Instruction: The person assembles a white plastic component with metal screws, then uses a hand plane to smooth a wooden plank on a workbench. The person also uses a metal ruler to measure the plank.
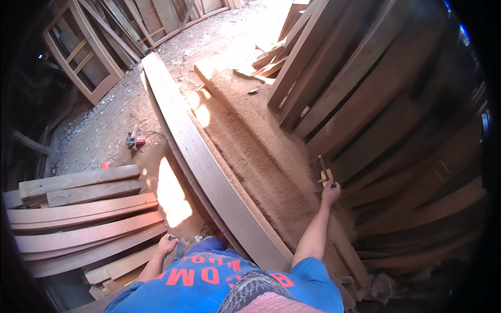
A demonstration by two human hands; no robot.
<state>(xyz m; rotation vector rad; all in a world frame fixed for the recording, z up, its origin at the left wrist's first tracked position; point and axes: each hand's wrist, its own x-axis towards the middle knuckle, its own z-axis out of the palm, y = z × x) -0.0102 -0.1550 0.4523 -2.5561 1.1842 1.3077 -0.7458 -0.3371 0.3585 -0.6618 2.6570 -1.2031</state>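
Observation:
My right hand (331, 193) reaches out over the sawdust to the right of a long plank. Its fingers are closed around a small wooden marking gauge (326, 177), a pale block with a thin stem through it. The long, smooth plank (193, 151) runs from my body away to the far left, on top of other timber. My left hand (167, 243) is low beside my hip, near the ends of the stacked boards. Its fingers are curled, and what they hold, if anything, is too small to make out.
Thick timbers (360, 68) lean in a row on the right. Stacked boards (83, 208) lie at the left. A red and black power tool (134, 141) sits on the ground with its cord. Sawdust (250, 141) covers a beam beside the plank. A wooden frame (99, 62) stands far left.

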